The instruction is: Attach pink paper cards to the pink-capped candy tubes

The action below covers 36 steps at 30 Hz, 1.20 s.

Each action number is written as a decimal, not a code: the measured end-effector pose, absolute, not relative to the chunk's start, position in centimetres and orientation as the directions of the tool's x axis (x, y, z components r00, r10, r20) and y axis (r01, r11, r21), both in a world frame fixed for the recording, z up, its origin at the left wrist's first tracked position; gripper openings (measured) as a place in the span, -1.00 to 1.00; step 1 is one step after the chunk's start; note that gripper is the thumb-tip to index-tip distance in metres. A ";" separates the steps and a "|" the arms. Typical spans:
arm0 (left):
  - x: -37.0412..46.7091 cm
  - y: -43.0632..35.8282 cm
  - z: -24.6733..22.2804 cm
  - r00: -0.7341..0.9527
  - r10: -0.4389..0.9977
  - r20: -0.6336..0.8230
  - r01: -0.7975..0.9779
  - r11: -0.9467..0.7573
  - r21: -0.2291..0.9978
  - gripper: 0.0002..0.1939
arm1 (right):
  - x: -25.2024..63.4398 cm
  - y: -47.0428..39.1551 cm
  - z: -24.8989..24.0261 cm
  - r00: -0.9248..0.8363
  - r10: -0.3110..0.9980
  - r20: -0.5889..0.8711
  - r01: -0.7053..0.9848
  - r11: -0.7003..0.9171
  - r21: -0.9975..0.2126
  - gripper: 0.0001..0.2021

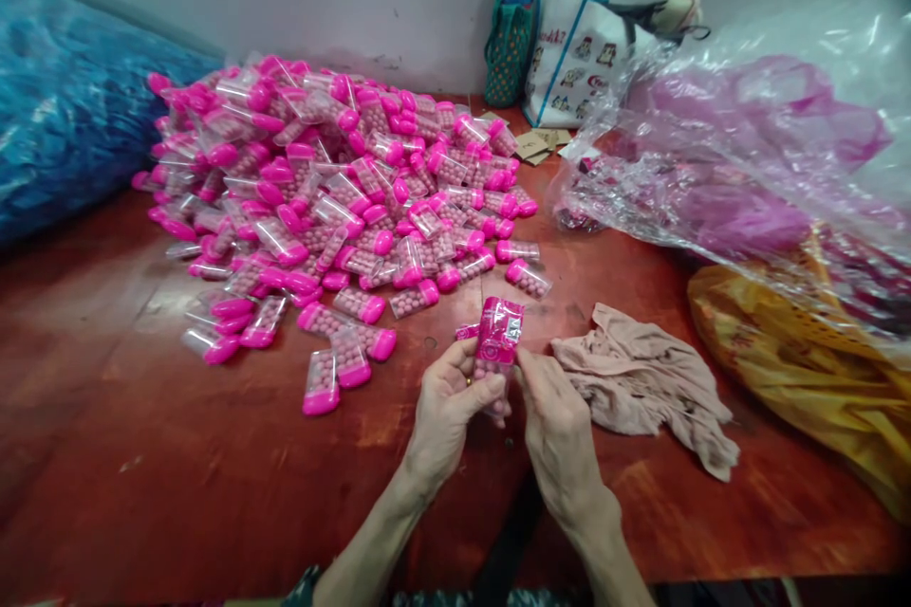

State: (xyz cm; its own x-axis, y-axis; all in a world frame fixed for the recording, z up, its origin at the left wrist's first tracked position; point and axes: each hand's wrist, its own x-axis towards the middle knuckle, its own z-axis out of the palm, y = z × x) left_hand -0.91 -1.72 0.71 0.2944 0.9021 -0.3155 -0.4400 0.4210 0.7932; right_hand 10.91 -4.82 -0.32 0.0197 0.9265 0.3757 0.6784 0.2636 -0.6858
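My left hand [447,408] is closed round a small clear container of pink balls [491,379], its thumb across the front. A shiny pink printed sleeve [500,327] covers the container's upper part. At the right edge of this sleeve, my right hand [559,413] has its fingers pressed together against it. Another bit of pink printed wrapper [466,331] shows just behind the left fingers. Beyond my hands, to the left, lies a large heap of similar containers with bright pink caps [356,180].
A crumpled beige cloth [647,370] lies right of my hands on the red-brown table [213,493]. Clear and pink plastic bags [740,161] and a yellow bag [797,370] fill the right. Behind stand a white bag [576,66] and a green pouch [507,52]; a blue bag [78,104] is left.
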 end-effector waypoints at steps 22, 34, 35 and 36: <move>-1.0 -1.6 0.0 0.315 0.899 -0.305 -0.347 0.408 0.844 -0.70 | 11.0 -3.8 -1.5 -0.119 0.885 0.450 0.813 0.346 -0.467 -0.81; -1.0 -1.5 0.7 0.353 0.842 -0.408 -0.412 0.531 0.741 -0.78 | 10.6 -3.8 -1.8 -0.057 0.911 0.408 0.821 0.275 -0.501 -0.85; -1.0 -1.6 0.6 0.352 0.843 -0.407 -0.416 0.531 0.739 -0.80 | 10.6 -3.8 -1.9 -0.060 0.911 0.408 0.828 0.273 -0.489 -0.85; -1.0 -1.6 0.6 0.353 0.843 -0.406 -0.420 0.531 0.737 -0.80 | 10.6 -3.8 -2.0 -0.064 0.911 0.407 0.835 0.272 -0.478 -0.85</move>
